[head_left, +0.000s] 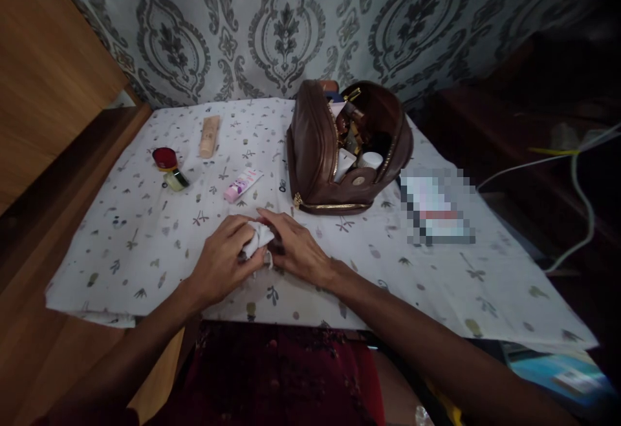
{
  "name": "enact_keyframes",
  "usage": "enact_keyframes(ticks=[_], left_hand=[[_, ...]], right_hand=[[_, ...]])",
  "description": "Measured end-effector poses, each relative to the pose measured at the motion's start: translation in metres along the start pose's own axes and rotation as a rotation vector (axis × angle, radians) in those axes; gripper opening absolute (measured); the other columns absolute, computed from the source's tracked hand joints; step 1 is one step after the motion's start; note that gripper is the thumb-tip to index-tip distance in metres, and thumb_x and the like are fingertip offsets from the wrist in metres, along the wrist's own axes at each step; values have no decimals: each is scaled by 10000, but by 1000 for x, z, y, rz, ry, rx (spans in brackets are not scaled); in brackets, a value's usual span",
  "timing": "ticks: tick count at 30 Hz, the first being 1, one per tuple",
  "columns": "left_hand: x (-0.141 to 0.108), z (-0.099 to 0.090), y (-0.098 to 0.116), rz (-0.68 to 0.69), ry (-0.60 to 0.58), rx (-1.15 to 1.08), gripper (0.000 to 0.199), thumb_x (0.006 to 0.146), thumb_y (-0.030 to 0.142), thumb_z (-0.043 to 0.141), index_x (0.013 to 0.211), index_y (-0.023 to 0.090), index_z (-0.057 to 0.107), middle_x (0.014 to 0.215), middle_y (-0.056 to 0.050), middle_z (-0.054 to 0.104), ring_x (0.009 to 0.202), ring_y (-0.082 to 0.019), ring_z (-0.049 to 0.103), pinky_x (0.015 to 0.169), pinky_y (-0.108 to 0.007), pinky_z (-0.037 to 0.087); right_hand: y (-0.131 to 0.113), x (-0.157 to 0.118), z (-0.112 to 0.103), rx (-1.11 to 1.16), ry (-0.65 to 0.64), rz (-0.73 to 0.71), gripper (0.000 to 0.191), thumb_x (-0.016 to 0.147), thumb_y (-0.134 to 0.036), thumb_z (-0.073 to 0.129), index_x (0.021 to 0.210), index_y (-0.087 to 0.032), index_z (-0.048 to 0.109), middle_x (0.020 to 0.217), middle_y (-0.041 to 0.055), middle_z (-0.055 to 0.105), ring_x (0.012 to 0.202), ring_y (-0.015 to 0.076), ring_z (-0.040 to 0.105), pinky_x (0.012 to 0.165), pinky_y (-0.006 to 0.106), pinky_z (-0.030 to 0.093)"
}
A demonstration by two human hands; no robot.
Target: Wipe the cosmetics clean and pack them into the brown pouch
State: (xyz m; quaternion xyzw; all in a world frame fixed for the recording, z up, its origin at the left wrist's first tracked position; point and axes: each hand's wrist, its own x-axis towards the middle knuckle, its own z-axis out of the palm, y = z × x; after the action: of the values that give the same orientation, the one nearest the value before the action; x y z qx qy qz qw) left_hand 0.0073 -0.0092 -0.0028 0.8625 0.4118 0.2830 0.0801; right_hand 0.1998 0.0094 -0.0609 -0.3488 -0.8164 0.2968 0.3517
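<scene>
1. Nearest to my camera, below the edge of the worktop [160, 251], I had the wearer's dark red garment [281, 374].
2. Just past that edge, the left hand [218, 261] was closed around a crumpled white cloth [259, 238], thumb and fingers pinching it.
3. The right hand [303, 251] curved in from the other side, fingers bent near the cloth; I could not tell whether it gripped anything.
4. A pink-and-white tube [242, 185] lay slantwise on the printed surface, a little beyond both hands.
5. To the right I saw a pixel-masked item [434, 209], too obscured to name.
6. Left of the tube, a small greenish bottle [175, 179] lay just beside a red round item [163, 158].
7. The brown bag [313, 148] gaped unzipped, a white-topped jar [372, 160] among its contents.
8. A beige tube [209, 136] lay farther back, before the patterned curtain [286, 25].
</scene>
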Motion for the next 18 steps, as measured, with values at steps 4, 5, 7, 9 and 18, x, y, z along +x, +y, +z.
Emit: enact_keyframes(ticks=[4,5,7,9,18], left_hand=[[9,7,-6,-247,-5,-70,192,922,314,514,784,225,413,718,29,484,658,-146,479,614,-282,407],[10,7,-10,-297,-7,-126,185,915,329,521,807,226,413,706,41,463,630,-135,449,594,-270,382],[12,7,-19,-371,-15,-248,161,898,335,531,859,229,416,720,51,444,628,-129,421,590,-259,361],[13,7,-28,-411,-13,-345,147,870,317,534,895,231,417,754,47,434,664,-135,419,617,-262,367],[5,7,-39,-441,-23,-536,110,844,277,526,898,219,450,823,23,453,765,-159,446,705,-286,385]], right_hand=[[-1,-1,1,-15,2,19,889,808,-169,725,1554,-246,247,1292,126,587,1178,287,603,980,479,556],[-1,-1,0,-19,-5,12,902,812,-191,737,1558,-263,234,1308,124,580,1185,290,601,989,487,553],[-2,0,0,-24,-20,-10,926,822,-198,742,1565,-296,199,1339,115,569,1210,290,589,1009,499,540],[-2,0,-1,-22,-31,-34,929,842,-200,730,1570,-312,165,1347,110,568,1225,285,579,1015,504,534],[1,2,0,-33,8,24,839,807,-627,701,1462,-200,398,1343,164,543,1253,316,525,1034,543,486]])
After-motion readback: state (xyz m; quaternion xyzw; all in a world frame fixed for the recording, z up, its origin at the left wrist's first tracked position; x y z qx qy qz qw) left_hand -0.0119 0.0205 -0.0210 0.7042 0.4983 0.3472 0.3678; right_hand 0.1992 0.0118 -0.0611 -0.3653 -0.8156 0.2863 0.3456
